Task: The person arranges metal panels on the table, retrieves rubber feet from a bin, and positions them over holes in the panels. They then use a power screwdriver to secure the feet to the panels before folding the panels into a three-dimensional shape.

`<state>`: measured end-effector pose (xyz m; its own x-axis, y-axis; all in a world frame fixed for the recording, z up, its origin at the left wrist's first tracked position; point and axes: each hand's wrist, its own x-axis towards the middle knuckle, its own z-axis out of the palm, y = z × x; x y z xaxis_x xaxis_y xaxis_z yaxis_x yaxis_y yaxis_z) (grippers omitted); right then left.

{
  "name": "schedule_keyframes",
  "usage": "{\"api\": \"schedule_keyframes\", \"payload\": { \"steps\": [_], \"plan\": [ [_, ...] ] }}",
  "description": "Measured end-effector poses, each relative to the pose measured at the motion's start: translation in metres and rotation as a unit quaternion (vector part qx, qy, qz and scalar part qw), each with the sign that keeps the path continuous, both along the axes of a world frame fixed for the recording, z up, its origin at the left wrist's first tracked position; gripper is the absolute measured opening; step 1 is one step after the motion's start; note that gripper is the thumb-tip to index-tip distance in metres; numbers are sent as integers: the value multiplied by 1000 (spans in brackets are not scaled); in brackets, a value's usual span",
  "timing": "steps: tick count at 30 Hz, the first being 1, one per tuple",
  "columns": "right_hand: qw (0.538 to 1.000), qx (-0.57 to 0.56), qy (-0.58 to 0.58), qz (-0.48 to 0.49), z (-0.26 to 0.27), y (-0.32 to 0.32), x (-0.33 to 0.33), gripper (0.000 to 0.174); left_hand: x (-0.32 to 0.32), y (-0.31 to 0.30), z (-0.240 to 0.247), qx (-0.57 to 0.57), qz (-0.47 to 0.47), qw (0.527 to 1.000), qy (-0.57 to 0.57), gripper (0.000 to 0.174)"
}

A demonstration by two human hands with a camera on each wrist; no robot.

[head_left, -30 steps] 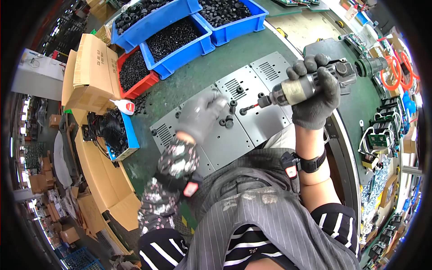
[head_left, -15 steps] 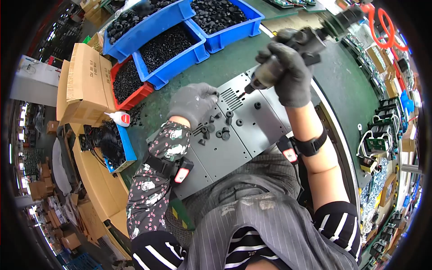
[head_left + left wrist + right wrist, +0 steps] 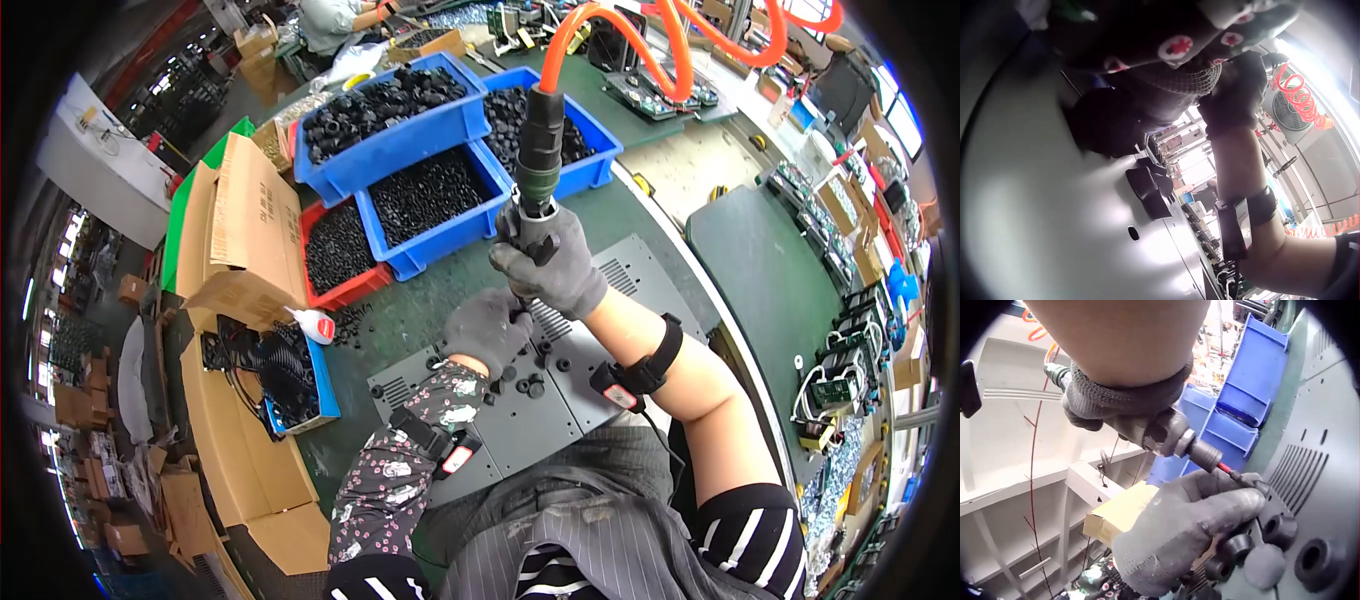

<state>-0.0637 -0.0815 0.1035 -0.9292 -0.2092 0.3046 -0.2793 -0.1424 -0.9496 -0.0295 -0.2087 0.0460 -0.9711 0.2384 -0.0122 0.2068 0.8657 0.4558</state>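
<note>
My gloved right hand (image 3: 560,265) grips an air screwdriver (image 3: 540,150), held upright over grey metal panels (image 3: 525,430) with its hose end up. Its red-banded bit (image 3: 1225,468) points down at a panel beside a row of slots (image 3: 1300,478). At the bit's tip, my gloved left hand (image 3: 488,330) pinches a small dark part (image 3: 1259,485), mostly hidden by thumb and finger. Loose black rubber feet (image 3: 1316,562) lie on the panel close to the left hand. One of them (image 3: 1147,187) also shows in the left wrist view.
Blue bins (image 3: 395,130) and a red bin (image 3: 340,250) full of small black parts stand behind the hands. To the left are a cardboard box (image 3: 250,220), a white bottle (image 3: 315,325) and a blue box (image 3: 310,385) of parts. An orange coiled hose (image 3: 610,20) hangs above.
The screwdriver has swung from lying sideways to upright, and the right hand has moved left over the panels. The left hand has come to its bit. The head view has tilted up.
</note>
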Motion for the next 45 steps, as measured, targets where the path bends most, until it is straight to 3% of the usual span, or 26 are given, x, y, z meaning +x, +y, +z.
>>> {"api": "schedule_keyframes", "payload": {
  "steps": [8, 11, 14, 15, 17, 19, 20, 21, 22, 23, 25, 26, 30, 31, 33, 35, 37, 45],
  "plan": [
    [999, -12, 29, 9, -9, -5, -7, 30, -5, -2, -5, -21, -16, 1000, -5, 29],
    [997, 13, 73, -5, -6, -7, -8, 33, -5, -1, -4, -26, -27, 999, -4, 29],
    [982, 39, 181, -36, 8, 1, 2, 22, -3, 0, 5, -41, -16, 999, -17, 29],
    [985, 49, 160, -31, 14, 9, 14, 26, -4, -2, 8, -42, -16, 999, -10, 29],
    [985, -155, 77, 10, 23, 18, 41, 34, -5, -7, 10, 53, -21, 996, -63, 26],
    [957, -276, 86, 8, 35, 28, 66, 33, -10, -15, 10, 40, 10, 999, -25, 30],
    [941, -332, 74, 4, 33, 33, 78, 41, -14, -25, 11, 285, 82, 944, -147, 33],
    [942, -329, 68, 16, 32, 40, 87, 42, -16, -32, 12, 507, 146, 810, -257, 35],
    [940, -333, 67, 13, 28, 48, 93, 42, -9, -33, 24, 588, 173, 732, -298, 30],
    [939, -337, 65, 9, 24, 53, 100, 41, -1, -37, 31, 587, 176, 731, -300, 30],
    [938, -341, 61, -10, 23, 58, 110, 37, 19, -48, 40, 697, 139, 589, -386, 23],
    [938, -340, 56, -26, 24, 58, 114, 36, 30, -49, 40, 711, 132, 568, -393, 21],
    [939, -337, 36, -64, 25, 54, 124, 34, 65, -51, 21, 710, 61, 590, -380, 22],
    [937, -341, 33, -60, 23, 54, 124, 34, 72, -51, 17, 708, 74, 585, -389, 22],
    [931, -364, 19, -28, 26, 51, 129, 31, 89, -45, 13, 691, 70, 635, -338, 23],
    [935, -344, 87, -16, 31, 48, 129, 30, 99, -32, 19, 683, 91, 636, -347, 27],
    [931, -351, 95, -19, 36, 44, 132, 31, 108, -22, 20, 633, 148, 668, -364, 31],
    [919, -379, 105, 27, 31, 48, 137, 33, 114, 8, 34, 653, 201, 614, -395, 40]
  ]
}}
